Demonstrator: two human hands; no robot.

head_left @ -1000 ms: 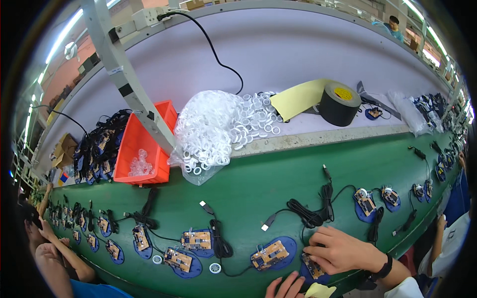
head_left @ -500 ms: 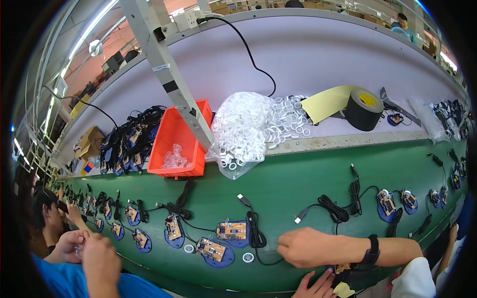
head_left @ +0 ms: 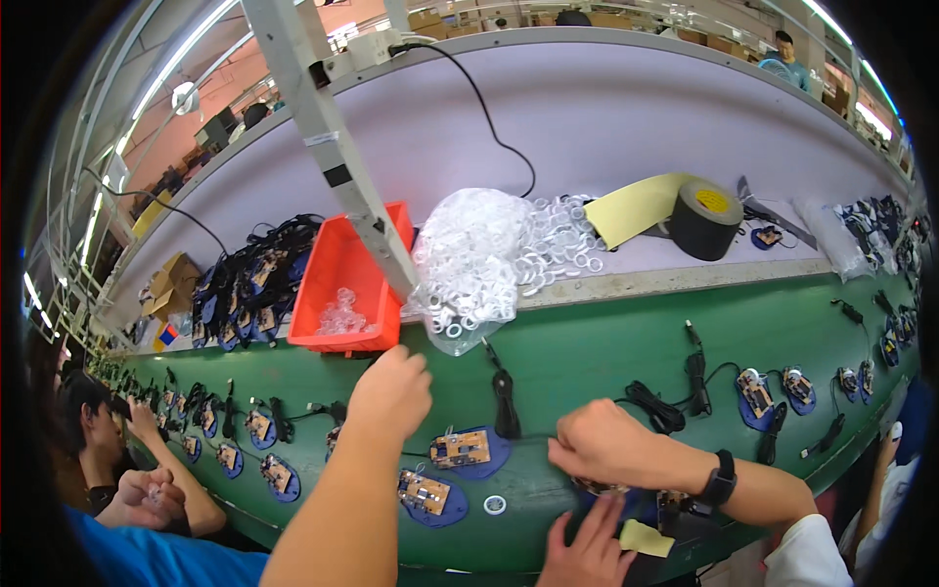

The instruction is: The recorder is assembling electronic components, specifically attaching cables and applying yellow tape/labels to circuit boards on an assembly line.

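My right hand (head_left: 608, 445), with a dark watch on its wrist, is closed in a fist-like pinch over a blue mouse base. The base's circuit board (head_left: 599, 486) shows only in part below the knuckles, and what the fingertips hold is hidden. Against the near side of this base, my left hand (head_left: 590, 548) has its fingers stretched and spread. A yellow paper piece (head_left: 647, 538) lies beside those fingers. To the left are two more mouse bases with circuit boards, a far one (head_left: 460, 449) and a nearer one (head_left: 424, 494), plus a small white wheel (head_left: 496, 505).
A co-worker's bare arm (head_left: 342, 489) reaches across from the left, its hand near a red bin (head_left: 315, 274). Behind the green work surface (head_left: 548, 342) stand a bag of white rings (head_left: 468, 264) and a black tape roll (head_left: 704, 220). Several cabled mouse bases lie right (head_left: 755, 396) and left.
My left hand has moved up and left onto the mouse base; my right hand has risen slightly. The co-worker's arm has stretched toward the red bin. One cable now lies farther back.
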